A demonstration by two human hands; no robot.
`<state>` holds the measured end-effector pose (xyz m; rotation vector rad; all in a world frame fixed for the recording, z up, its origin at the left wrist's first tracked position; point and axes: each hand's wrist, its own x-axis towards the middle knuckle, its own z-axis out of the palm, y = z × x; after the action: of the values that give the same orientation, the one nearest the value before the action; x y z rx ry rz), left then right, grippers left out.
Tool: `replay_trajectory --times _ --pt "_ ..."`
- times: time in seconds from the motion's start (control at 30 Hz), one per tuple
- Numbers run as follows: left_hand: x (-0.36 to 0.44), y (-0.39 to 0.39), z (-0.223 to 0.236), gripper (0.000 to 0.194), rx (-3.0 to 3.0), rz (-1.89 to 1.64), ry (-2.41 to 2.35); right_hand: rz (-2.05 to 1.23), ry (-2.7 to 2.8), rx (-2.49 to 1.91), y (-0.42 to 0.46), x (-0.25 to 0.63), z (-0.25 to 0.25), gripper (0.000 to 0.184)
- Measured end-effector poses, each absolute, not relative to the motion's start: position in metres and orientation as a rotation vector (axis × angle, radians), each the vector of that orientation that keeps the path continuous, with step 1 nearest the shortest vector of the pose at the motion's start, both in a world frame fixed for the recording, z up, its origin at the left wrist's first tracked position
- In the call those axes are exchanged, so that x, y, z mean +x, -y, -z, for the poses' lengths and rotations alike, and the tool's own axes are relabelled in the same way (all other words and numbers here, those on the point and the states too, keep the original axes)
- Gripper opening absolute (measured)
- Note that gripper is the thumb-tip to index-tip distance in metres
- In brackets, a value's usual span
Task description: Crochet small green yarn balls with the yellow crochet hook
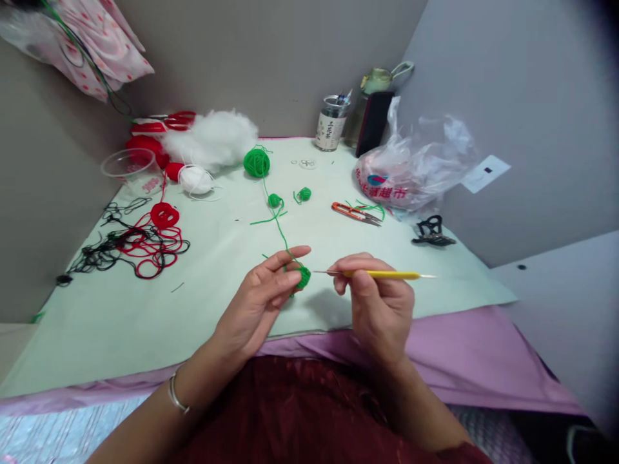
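Note:
Between the thumb and fingers of my left hand (264, 293) is a small green crochet piece (304, 278), closed in a pinch. A strand of green yarn (282, 235) runs from it, by my raised index finger, back to the green yarn ball (256, 163). My right hand (380, 299) grips a crochet hook (387, 275) with a yellow handle. Its thin metal tip points left and stops just short of the green piece, apart from it. Two small green crocheted balls (304, 194) with loose tails lie beyond my hands.
Orange thread snips (356, 213) and a black hair claw (432, 231) lie right, before a plastic bag (411, 171). Left are tangled black yarn (109, 243), a red crocheted piece (165, 216), white yarn (196, 180), white stuffing (213, 138) and a clear cup (130, 169). A pen cup (331, 125) stands behind.

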<state>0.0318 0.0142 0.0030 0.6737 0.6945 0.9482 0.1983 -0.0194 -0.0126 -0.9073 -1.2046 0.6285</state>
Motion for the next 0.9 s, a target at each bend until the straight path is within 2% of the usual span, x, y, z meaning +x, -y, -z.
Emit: replay_trajectory --times 0.17,0.37,0.5,0.6,0.73,0.8,0.9 --pt "0.03 -0.009 0.002 0.031 1.014 -0.966 -0.759 -0.759 1.232 -0.933 0.017 0.197 0.014 0.015" --pt "0.023 -0.01 0.006 0.029 1.125 -0.984 -0.851 -0.936 1.097 -0.883 0.016 0.201 0.016 0.02" --pt "0.026 -0.009 0.002 0.028 1.197 -1.016 -0.918 -0.767 1.25 -0.974 0.02 0.202 0.011 0.021" --pt "0.032 -0.005 -0.001 0.03 1.2 -1.09 -0.991 -0.446 1.531 -1.003 0.024 0.2 0.011 0.022" --pt "0.037 -0.003 -0.001 0.054 0.944 -1.078 -0.856 0.076 1.816 -0.979 0.027 0.197 0.02 0.03" --pt "0.035 -0.007 -0.001 0.064 0.765 -0.947 -0.766 0.078 1.775 -0.98 0.028 0.196 0.022 0.032" --pt "0.03 -0.014 -0.003 0.065 0.605 -0.881 -0.745 -0.284 1.452 -0.954 0.027 0.197 0.02 0.026"
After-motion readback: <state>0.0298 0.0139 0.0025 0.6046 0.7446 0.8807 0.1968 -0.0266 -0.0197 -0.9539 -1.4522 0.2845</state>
